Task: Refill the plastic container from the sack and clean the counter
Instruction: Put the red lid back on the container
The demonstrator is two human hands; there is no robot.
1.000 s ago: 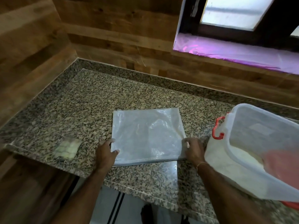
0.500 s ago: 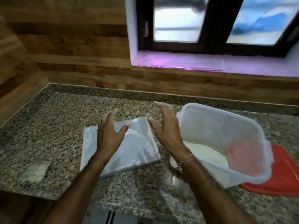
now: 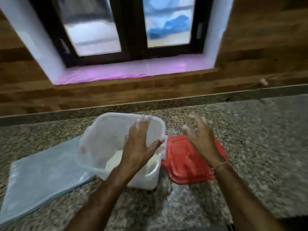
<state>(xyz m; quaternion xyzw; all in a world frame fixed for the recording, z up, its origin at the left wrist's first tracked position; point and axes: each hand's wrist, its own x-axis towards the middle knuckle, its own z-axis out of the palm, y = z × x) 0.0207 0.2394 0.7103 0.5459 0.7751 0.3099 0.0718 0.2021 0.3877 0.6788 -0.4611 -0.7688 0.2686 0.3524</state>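
A translucent plastic container (image 3: pixel 103 140) stands on the granite counter (image 3: pixel 250 147) with white powder in its bottom. The empty sack (image 3: pixel 43 175) lies folded flat to its left. A red lid (image 3: pixel 185 164) rests on the counter right of the container. My left hand (image 3: pixel 141 145) hovers over the container's mouth, fingers spread, holding nothing. Above the red lid my right hand (image 3: pixel 200 137) is raised with fingers curled apart, also holding nothing. White dust coats the fingertips of both hands.
A wooden wall with a dark-framed window (image 3: pixel 133 30) and a pink-lined sill (image 3: pixel 133 72) runs behind the counter. Bare granite stretches to the right. The counter's front edge lies near the bottom right.
Both hands left the flattened sack, lifted, and moved right to the container and lid. The view swung right and up, so the sack now sits at the left.
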